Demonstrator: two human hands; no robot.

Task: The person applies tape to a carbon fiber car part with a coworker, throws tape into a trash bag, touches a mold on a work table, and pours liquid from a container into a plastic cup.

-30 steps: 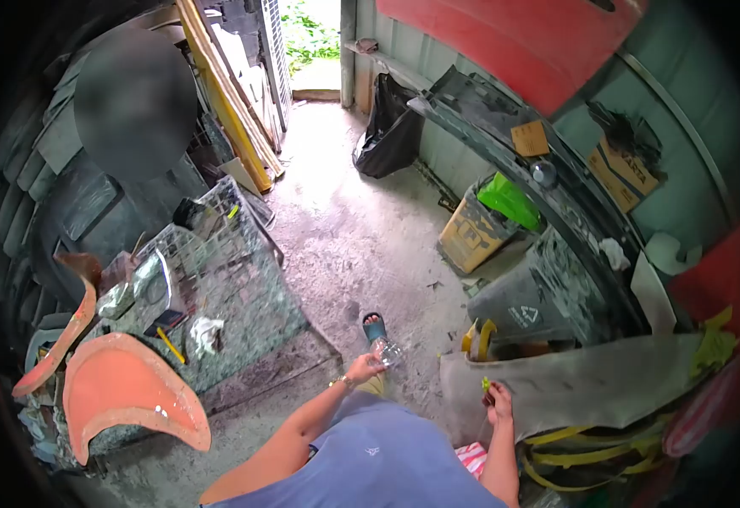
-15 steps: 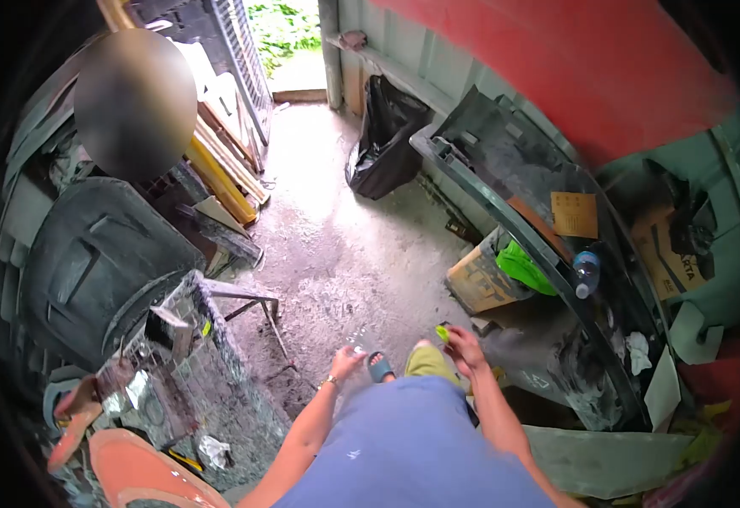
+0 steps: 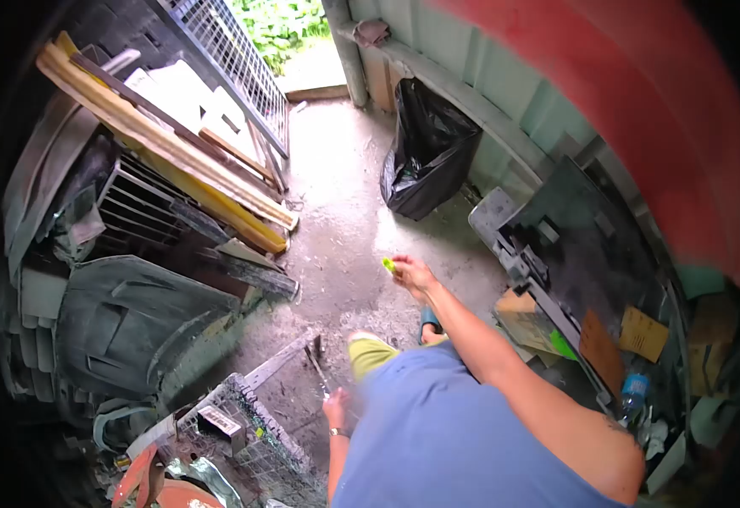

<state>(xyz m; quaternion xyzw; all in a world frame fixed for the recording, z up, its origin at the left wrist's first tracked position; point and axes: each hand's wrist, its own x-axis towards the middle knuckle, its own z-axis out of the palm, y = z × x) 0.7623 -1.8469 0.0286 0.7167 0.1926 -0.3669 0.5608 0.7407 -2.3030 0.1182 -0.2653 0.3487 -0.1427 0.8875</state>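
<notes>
Head view. Changed since half a second ago: right hand (image 3: 412,275) reached out over the open floor (image 3: 336,212), formerly off to the right beside the cardboard carton; left hand (image 3: 334,408) now lower in view, near the right edge of the tabletop (image 3: 282,436). Tabletop and orange pieces (image 3: 188,495) shifted toward the bottom of view, the latter mostly cropped.

Item in right hand: small yellow-green piece (image 3: 388,266), pinched between thumb and fingers, out at the fingertips on the doorway side of the hand, well clear of the tabletop. Nearest beyond: black bag (image 3: 429,157), apart from the hand. Nearer the body: dark sandal (image 3: 428,319).

Left hand: wristband at the wrist; small pale patch at the fingertips, too small to identify. Cannot tell whether spread or pressed together.

On the tabletop: white-faced box (image 3: 220,422) near the far edge; small bright green bit (image 3: 260,433) close to the right edge; orange pieces toward the near left corner.

On the black plastic panel (image 3: 577,216), right side: flat brown card (image 3: 643,333) and blue-labelled bottle (image 3: 635,386), both toward the near end, bottle nearer.
</notes>
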